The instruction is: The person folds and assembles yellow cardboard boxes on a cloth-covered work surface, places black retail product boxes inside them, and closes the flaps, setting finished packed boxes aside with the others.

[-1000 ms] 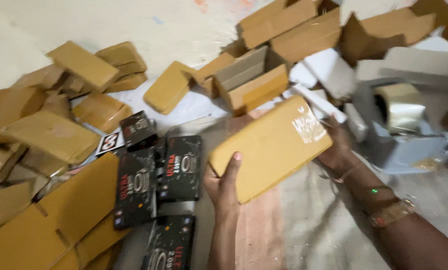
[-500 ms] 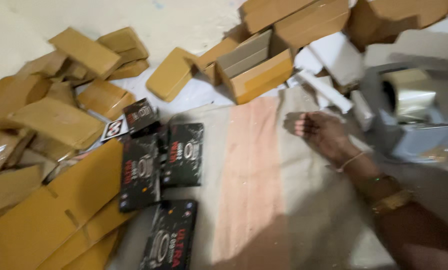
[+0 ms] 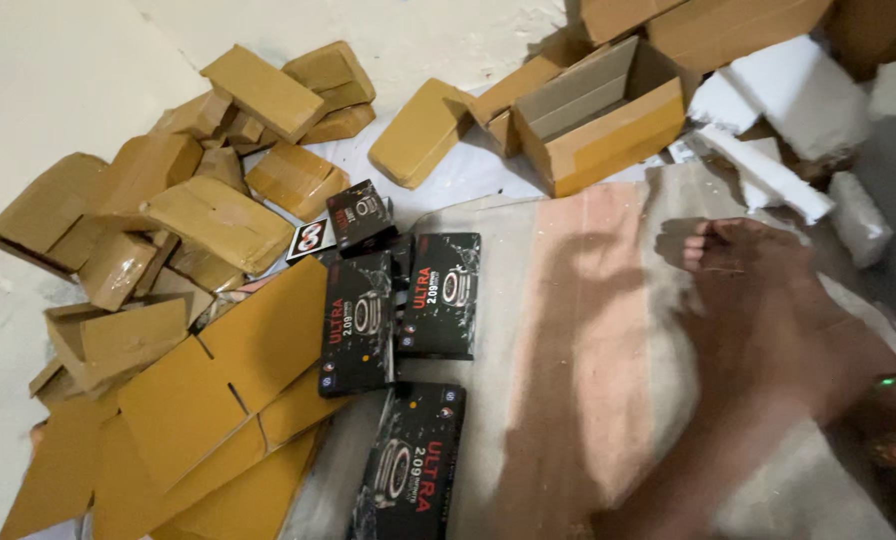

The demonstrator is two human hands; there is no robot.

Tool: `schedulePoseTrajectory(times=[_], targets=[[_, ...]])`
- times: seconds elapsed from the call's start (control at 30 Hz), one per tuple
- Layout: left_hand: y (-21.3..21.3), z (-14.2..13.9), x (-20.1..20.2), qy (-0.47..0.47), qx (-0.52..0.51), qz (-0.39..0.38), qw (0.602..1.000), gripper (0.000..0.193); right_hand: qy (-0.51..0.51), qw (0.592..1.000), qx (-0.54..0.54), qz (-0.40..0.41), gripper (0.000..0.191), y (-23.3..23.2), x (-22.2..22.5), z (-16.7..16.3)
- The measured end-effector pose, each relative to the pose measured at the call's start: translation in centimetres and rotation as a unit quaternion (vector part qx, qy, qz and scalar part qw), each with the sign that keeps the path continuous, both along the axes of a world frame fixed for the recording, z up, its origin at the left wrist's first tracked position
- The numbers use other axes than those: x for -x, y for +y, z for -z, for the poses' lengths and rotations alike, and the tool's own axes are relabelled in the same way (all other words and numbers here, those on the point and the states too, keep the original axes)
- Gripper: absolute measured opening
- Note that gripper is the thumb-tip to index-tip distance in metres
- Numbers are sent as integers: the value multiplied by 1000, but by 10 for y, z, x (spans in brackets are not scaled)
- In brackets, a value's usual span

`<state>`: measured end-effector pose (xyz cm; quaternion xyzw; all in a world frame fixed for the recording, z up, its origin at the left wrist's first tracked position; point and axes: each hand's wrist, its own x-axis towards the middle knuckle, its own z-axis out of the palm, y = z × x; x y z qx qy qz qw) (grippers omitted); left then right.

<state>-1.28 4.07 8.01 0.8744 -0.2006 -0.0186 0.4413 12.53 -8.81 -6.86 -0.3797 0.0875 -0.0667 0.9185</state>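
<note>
My right hand point(image 3: 758, 300) hovers palm down over the striped cloth point(image 3: 588, 300), fingers pointing left, blurred and holding nothing. A bracelet sits at its wrist. A blurred brown limb point(image 3: 678, 480) crosses below it; I cannot make out my left hand there. Left of the hand lie several flat black product boxes point(image 3: 438, 295) with red lettering, one point(image 3: 408, 470) near the bottom edge. An open brown carton point(image 3: 608, 120) stands beyond the hand.
A heap of closed and flattened brown cardboard boxes point(image 3: 218, 220) fills the left side, with flat sheets point(image 3: 208, 400) at the lower left. White foam pieces point(image 3: 768, 170) lie at the upper right, and more cartons point(image 3: 708, 25) along the top.
The flat brown box that both hands held a second ago is out of my hands. My right hand now lies empty over the cloth, and the view has shifted.
</note>
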Motion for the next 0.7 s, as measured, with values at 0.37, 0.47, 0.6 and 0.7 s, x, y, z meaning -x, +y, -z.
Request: schedulePoseTrajectory(times=[0.37,0.47,0.6,0.7], targets=[[311,21,-1,247,-249,-406,844,77,50,970,236,-29,20,31,6,-13],[294,26,-4,223,-258,-411,846,100,60,960,272,-33,20,39,4,-23],[276,35,-20,228,-351,-356,835,105,54,960,272,-29,21,49,6,-33],[270,35,-20,76,-188,-251,947,103,118,941,317,-9,21,54,9,-40]])
